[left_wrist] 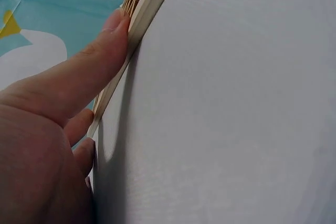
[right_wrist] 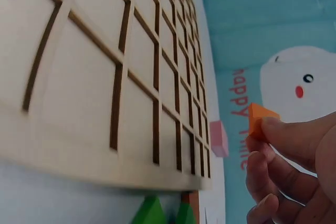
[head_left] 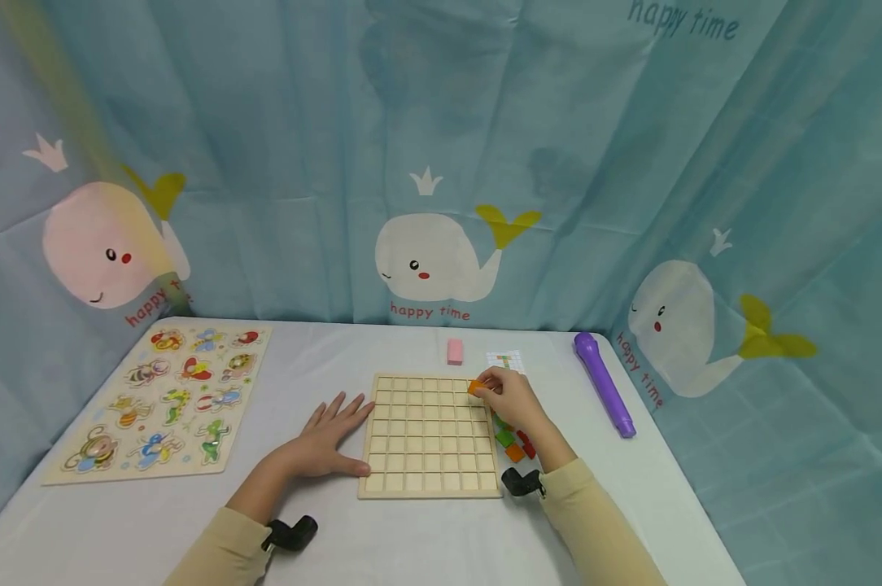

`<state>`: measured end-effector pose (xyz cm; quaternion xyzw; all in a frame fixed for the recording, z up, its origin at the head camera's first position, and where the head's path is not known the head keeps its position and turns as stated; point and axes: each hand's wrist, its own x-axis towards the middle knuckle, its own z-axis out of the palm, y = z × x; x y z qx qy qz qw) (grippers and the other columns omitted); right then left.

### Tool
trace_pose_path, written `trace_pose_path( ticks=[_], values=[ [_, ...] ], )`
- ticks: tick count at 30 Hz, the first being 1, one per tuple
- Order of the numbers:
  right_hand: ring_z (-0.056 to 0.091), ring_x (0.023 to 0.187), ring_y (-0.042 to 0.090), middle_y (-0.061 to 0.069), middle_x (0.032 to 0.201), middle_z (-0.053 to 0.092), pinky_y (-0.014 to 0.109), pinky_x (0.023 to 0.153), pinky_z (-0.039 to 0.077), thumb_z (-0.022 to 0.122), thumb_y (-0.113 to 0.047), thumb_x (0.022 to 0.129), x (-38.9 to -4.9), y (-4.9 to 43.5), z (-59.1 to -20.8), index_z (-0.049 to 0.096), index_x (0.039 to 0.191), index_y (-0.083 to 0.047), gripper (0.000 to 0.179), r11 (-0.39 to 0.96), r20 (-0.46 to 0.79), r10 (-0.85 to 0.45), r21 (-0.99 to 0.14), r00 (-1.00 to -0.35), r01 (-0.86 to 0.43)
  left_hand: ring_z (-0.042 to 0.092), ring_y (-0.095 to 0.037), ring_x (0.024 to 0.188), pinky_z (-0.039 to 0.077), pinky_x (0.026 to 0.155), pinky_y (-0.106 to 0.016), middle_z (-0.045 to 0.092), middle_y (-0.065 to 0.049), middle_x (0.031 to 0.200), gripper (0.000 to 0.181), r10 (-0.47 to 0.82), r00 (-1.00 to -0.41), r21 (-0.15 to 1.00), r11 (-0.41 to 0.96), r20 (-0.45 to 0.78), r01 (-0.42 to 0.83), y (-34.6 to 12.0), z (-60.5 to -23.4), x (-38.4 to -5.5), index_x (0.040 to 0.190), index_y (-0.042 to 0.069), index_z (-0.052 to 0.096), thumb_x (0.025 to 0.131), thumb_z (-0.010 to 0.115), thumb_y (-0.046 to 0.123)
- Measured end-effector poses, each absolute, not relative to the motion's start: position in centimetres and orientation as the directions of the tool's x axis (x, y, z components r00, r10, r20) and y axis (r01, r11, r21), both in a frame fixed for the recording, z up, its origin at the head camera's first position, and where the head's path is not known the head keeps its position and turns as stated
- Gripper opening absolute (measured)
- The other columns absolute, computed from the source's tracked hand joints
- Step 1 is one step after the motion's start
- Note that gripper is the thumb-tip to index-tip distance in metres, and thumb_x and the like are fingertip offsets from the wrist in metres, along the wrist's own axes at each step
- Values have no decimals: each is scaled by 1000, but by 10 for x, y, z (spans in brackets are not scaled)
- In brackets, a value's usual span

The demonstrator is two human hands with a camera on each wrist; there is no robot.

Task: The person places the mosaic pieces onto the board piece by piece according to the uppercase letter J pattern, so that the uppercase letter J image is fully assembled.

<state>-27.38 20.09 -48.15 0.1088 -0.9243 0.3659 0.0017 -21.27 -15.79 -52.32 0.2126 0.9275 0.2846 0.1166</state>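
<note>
The right hand (head_left: 513,399) has its thumb and fingertips closed on a small orange block (head_left: 474,387), a neat pinch with the other fingers curled in beneath. From here the block shows at the far right corner of a pale wooden grid board (head_left: 431,439), and the right wrist view has it raised clear of the squares. The left hand (head_left: 327,443) lies wide open, fingers spread, with thumb and fingertip against the board's left edge; it has hold of nothing else that I can see. Just off the board's right side, partly under the right forearm, sits a loose cluster: green blocks (head_left: 504,439), a second orange block (head_left: 514,452) and red blocks (head_left: 526,445). Past the far edge a pink block (head_left: 455,352) rests by itself, and near it, partly behind the right hand, is a small printed card (head_left: 507,360). A purple stick (head_left: 604,384) lies slantwise along the right of the white table (head_left: 324,358), while a puzzle board (head_left: 124,443) of cartoon insects takes up the left, well apart from the grid. Behind it all hangs a blue curtain (head_left: 265,244) with crowned whales printed on it.
</note>
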Motion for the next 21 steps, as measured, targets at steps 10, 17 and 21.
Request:
trace_pose_path(
  ticks=[10, 17, 21],
  values=[
    [63, 78, 12, 0, 92, 69, 28, 69, 55, 73, -19, 95, -278, 168, -489, 68, 104, -13, 12, 665, 86, -272, -703, -958, -252, -1, -46, 155, -3, 122, -65, 18, -15, 168, 113, 449, -889, 582, 748, -90, 319, -161, -525, -213, 161, 15, 29, 73, 81, 63],
    [66, 83, 13, 3, 95, 72, 29, 73, 57, 74, -21, 94, -284, 147, -494, 69, 105, -11, 15, 650, 97, -332, -697, -938, -302, -1, -45, 155, -3, 123, -65, 18, -14, 169, 114, 437, -894, 578, 757, -102, 304, -158, -525, -215, 160, 15, 29, 71, 81, 65],
    [65, 82, 11, 0, 94, 71, 28, 72, 56, 73, -23, 95, -286, 136, -497, 69, 105, -13, 15, 651, 82, -352, -694, -932, -307, -1, -44, 156, -3, 123, -64, 19, -13, 169, 114, 430, -897, 576, 762, -107, 296, -158, -525, -215, 160, 16, 30, 71, 81, 65]
  ],
)
